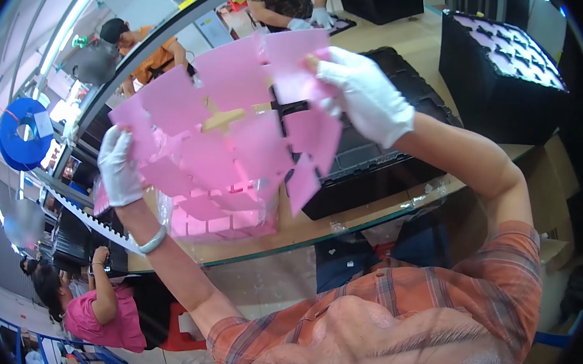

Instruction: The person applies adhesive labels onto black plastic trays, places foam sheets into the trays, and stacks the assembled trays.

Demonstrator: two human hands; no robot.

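A large pink sheet [234,83] with cut-out gaps hangs raised and tilted between my two white-gloved hands. My left hand [121,167] is closed on its lower left edge. At its upper right edge my right hand [367,95] pinches the sheet between thumb and fingers. Beneath the sheet, a stack of pink slotted pieces [222,224] in clear plastic lies on the wooden table [294,229]. Behind my right hand is a black tray [410,88], partly covered by my arm and the sheet.
A tall black stack [500,96] topped with pink-lined compartments stands at the right, another black stack [380,1] at the back. Co-workers are across the table and at the lower left. A blue reel [15,133] hangs left. The table's glass edge [343,229] runs before me.
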